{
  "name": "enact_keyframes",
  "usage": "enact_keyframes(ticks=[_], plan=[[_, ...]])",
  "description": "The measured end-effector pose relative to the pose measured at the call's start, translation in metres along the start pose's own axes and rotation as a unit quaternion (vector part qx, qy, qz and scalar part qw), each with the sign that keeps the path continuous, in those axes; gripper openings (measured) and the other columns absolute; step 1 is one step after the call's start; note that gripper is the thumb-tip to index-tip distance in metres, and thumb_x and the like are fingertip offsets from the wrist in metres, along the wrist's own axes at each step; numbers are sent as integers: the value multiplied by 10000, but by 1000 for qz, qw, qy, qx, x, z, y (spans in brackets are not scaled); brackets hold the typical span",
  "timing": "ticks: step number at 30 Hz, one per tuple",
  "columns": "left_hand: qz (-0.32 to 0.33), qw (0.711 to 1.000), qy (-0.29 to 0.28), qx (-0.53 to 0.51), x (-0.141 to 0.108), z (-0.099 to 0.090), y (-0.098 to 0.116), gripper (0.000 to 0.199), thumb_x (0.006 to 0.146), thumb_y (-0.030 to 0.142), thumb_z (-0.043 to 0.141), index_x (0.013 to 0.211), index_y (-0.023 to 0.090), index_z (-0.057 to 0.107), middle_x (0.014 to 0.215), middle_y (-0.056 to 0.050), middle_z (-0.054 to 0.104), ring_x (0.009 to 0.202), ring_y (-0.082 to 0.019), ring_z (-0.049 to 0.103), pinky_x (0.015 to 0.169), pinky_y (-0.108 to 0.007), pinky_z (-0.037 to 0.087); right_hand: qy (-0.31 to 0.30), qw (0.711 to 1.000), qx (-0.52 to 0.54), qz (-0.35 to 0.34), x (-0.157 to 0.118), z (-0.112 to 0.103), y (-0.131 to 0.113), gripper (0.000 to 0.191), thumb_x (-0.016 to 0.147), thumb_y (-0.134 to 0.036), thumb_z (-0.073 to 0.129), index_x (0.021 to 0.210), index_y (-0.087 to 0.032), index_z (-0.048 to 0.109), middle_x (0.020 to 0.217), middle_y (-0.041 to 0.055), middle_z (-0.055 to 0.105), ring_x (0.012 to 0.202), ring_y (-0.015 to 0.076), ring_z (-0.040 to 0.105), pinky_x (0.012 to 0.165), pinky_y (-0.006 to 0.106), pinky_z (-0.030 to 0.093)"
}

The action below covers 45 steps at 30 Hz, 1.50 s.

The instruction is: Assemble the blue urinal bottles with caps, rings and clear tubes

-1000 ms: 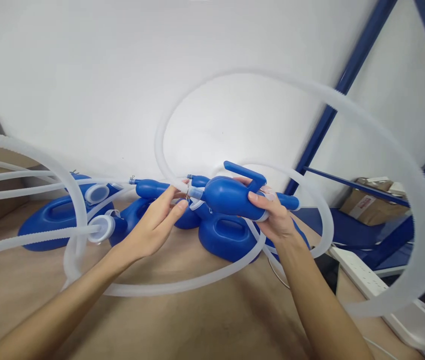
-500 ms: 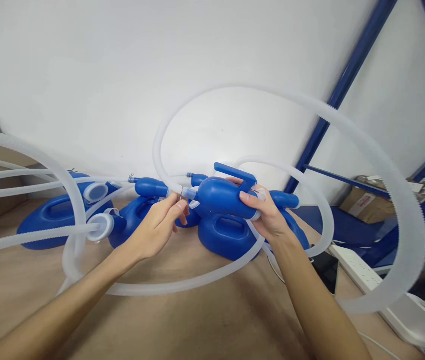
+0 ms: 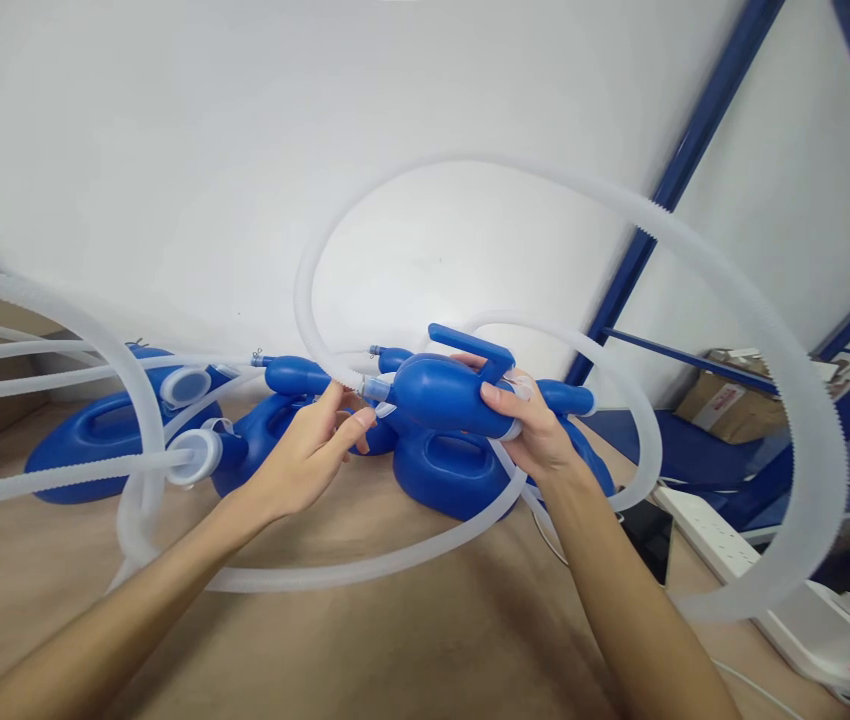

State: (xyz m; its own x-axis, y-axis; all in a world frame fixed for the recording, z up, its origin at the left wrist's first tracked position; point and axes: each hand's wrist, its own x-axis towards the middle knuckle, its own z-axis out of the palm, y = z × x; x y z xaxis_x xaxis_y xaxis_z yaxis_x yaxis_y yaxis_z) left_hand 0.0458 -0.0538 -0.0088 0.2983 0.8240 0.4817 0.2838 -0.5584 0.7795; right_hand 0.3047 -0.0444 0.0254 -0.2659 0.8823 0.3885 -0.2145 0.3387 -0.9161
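Observation:
My right hand (image 3: pixel 530 420) is wrapped round the wide end of a blue bulb-shaped part (image 3: pixel 440 397) that has a blue handle bar (image 3: pixel 470 345) on top. A translucent corrugated hose (image 3: pixel 309 300) meets the bulb's narrow connector (image 3: pixel 375 389), where a small metal clip sits. My left hand (image 3: pixel 320 440) is at this joint, its thumb and forefinger apart, with its fingers under and behind the hose end; whether they grip it is hard to tell. Below the bulb stands a blue bottle (image 3: pixel 455 475).
More blue bottles (image 3: pixel 95 440) with hoses and white caps (image 3: pixel 196 455) lie to the left. Cardboard (image 3: pixel 5 400) stands far left. At right are a black phone (image 3: pixel 646 535), a white power strip (image 3: pixel 725 555) and a blue metal rack (image 3: pixel 684 180).
My left thumb has come away from the clip and the forefinger has shifted up along the hose. The hose loop has moved slightly left; my right hand keeps its hold.

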Motion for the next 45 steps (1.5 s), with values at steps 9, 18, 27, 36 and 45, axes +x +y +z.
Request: enact_keyframes(ticks=[9, 18, 27, 36, 45], plan=[[61, 994, -8, 89, 2, -7, -1, 393, 1017, 475, 449, 856, 177, 646, 774, -46, 724, 696, -203, 663, 661, -325, 514, -20, 1000, 9, 12, -1, 1, 2, 520, 728, -490, 881, 1171, -232, 788, 1267, 92, 757, 1200, 339, 692, 1008, 456, 572], [31, 996, -40, 74, -4, -1, 3, 502, 1050, 452, 363, 649, 205, 538, 604, -12, 617, 577, -155, 571, 606, -291, 427, -21, 999, -43, -7, -2, -1, 3, 530, 746, -531, 871, 1175, -231, 785, 1190, 96, 775, 1147, 338, 703, 987, 467, 570], [-89, 987, -71, -109, -6, 12, -1, 579, 1043, 517, 383, 575, 203, 513, 465, -1, 537, 421, -133, 515, 512, -285, 400, -70, 942, -268, -192, -5, -3, -3, 456, 785, -400, 879, 1222, -324, 772, 1320, 51, 728, 1255, 322, 640, 1130, 498, 454], [-88, 988, -71, -106, -5, 13, -2, 580, 1054, 532, 394, 601, 193, 521, 493, 1, 552, 450, -127, 536, 519, -271, 401, -47, 970, -198, -131, -3, -9, 5, 417, 820, -439, 841, 1207, -298, 777, 1254, 45, 742, 1222, 327, 651, 1059, 464, 496], [-104, 984, -62, -129, -2, 15, 1, 536, 1007, 572, 462, 658, 180, 570, 597, -30, 637, 557, -151, 614, 573, -266, 505, -14, 995, -82, -55, 2, -6, 15, 349, 765, -481, 882, 1003, -239, 802, 992, 36, 765, 961, 264, 706, 819, 356, 553]])
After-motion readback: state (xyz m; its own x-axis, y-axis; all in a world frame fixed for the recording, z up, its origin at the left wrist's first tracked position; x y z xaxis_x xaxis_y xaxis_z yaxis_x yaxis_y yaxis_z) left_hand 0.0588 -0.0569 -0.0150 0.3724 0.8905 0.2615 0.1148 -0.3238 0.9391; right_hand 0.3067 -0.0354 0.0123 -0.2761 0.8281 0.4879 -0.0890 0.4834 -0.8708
